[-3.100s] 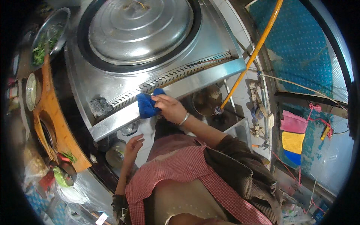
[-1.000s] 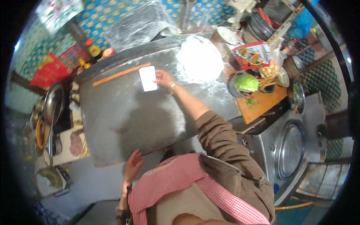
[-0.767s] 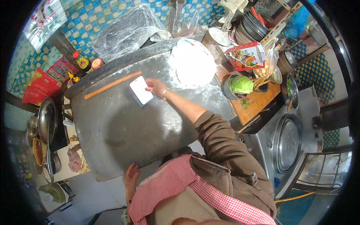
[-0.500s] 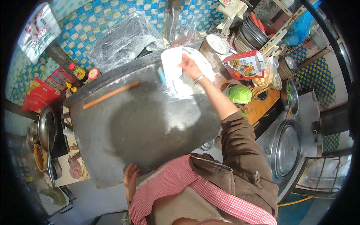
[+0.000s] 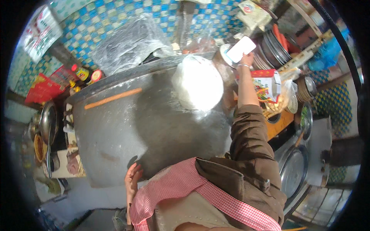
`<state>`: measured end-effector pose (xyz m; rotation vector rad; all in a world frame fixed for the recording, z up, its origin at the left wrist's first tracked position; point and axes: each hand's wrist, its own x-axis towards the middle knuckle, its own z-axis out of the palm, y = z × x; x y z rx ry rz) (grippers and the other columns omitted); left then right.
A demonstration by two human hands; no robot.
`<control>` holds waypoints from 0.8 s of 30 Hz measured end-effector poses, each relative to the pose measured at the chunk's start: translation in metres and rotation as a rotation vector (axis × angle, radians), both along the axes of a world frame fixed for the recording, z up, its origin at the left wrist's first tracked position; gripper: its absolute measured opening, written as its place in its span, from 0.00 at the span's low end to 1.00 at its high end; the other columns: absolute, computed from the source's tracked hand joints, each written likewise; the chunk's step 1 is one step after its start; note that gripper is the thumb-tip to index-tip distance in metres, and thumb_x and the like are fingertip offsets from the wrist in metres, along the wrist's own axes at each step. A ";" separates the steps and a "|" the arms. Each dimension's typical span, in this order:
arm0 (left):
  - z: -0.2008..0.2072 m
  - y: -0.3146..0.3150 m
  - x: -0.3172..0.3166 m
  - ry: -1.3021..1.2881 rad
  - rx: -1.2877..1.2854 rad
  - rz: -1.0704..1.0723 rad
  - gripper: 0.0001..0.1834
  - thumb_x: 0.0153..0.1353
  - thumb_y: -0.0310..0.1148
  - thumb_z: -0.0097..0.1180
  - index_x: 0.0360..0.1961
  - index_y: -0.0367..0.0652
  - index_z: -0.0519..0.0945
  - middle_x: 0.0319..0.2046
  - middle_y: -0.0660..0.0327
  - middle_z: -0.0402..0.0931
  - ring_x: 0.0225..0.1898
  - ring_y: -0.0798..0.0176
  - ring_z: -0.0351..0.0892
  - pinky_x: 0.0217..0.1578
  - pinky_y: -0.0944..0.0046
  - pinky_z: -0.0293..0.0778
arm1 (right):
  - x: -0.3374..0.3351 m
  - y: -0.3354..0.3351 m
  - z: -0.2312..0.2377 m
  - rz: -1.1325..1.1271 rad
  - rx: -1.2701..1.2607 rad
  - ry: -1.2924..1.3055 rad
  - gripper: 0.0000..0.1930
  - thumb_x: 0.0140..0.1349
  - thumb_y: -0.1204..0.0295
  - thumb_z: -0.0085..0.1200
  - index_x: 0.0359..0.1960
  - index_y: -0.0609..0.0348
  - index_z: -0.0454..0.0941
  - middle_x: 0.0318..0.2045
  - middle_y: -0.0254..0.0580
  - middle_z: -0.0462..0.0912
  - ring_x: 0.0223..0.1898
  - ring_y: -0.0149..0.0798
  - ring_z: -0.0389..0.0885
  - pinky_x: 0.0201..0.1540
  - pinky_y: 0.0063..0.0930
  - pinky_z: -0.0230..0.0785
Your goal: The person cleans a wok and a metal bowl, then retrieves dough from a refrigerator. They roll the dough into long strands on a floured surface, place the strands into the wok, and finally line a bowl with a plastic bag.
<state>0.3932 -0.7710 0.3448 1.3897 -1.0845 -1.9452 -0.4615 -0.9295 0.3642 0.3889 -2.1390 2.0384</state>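
My right hand (image 5: 247,61) reaches to the far right with its fingers closed on a flat white rectangular piece (image 5: 241,49) with rounded corners. Glare hides its surface, so its exact kind does not show. It is held over a pale round lid (image 5: 225,57) behind the worktop. My left hand (image 5: 132,177) is near the worktop's front left edge, its fingers loosely apart and holding nothing. A large, round white mass (image 5: 197,82), overexposed and seemingly in thin plastic, sits at the back of the dark worktop (image 5: 115,138). Left of it lies a wooden rolling pin (image 5: 113,98).
A red printed box (image 5: 266,86) and a bag of pale food (image 5: 280,102) are beside my right forearm. Stacked plates and pans (image 5: 274,48) stand behind. Sauce bottles (image 5: 81,72) are at back left, a metal wok (image 5: 48,123) at left, a large lidded pan (image 5: 295,169) at right.
My right hand has moved right, carrying the white piece off the round white mass, which now shows whole. My left hand stays near the front edge.
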 end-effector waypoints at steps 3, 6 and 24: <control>0.007 0.014 0.002 -0.034 0.017 0.056 0.28 0.72 0.33 0.56 0.72 0.41 0.68 0.66 0.49 0.74 0.62 0.53 0.77 0.63 0.53 0.70 | -0.005 -0.010 -0.009 0.209 0.024 -0.093 0.16 0.69 0.71 0.54 0.56 0.62 0.81 0.49 0.43 0.88 0.49 0.44 0.87 0.50 0.40 0.81; 0.005 0.016 -0.014 -0.039 -0.018 0.007 0.26 0.73 0.28 0.54 0.71 0.43 0.70 0.66 0.52 0.74 0.63 0.57 0.76 0.64 0.59 0.70 | -0.028 -0.005 -0.010 0.352 -0.274 -0.361 0.17 0.68 0.67 0.56 0.54 0.61 0.81 0.47 0.44 0.88 0.47 0.44 0.87 0.50 0.41 0.81; -0.059 0.124 0.010 0.009 -0.220 -0.275 0.33 0.71 0.47 0.59 0.72 0.43 0.70 0.68 0.55 0.72 0.66 0.60 0.72 0.65 0.60 0.70 | 0.513 0.116 -0.028 1.634 0.455 0.815 0.25 0.70 0.67 0.56 0.64 0.67 0.69 0.62 0.56 0.72 0.67 0.55 0.68 0.70 0.46 0.58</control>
